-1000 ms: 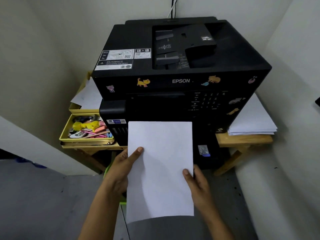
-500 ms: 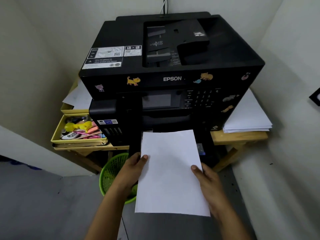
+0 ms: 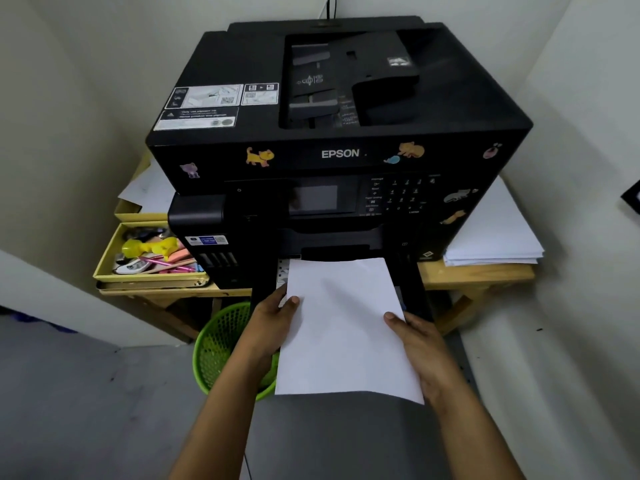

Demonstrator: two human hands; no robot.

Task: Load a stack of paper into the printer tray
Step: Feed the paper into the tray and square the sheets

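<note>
The left hand [image 3: 268, 323] grasps the left long edge of the paper stack [image 3: 344, 327], thumb lying on the top sheet and the remaining fingers hidden beneath it. The right hand [image 3: 420, 344] grasps the right long edge in the same grip, thumb on top near the edge. Both hands hold the stack level, sloping slightly down toward the person.

The far short edge of the paper stack sits at the front opening of the black Epson printer [image 3: 341, 154], directly below the dark output slot and above the pulled-out paper tray [image 3: 414, 292], whose black side rails show beside both long edges of the sheets. Whether the stack touches the tray floor cannot be told. A strip of white printed guide markings [image 3: 283, 271] is visible at the left rear corner of the stack.

The printer stands on a wooden counter [image 3: 478, 275]. To its right on the counter lies a second pile of white sheets [image 3: 495, 233]. To its left sit yellow organiser trays [image 3: 107, 261] containing pens and small stationery, with loose sheets on the upper one. A green mesh waste basket [image 3: 216, 348] stands on the grey floor beneath the left forearm
</note>
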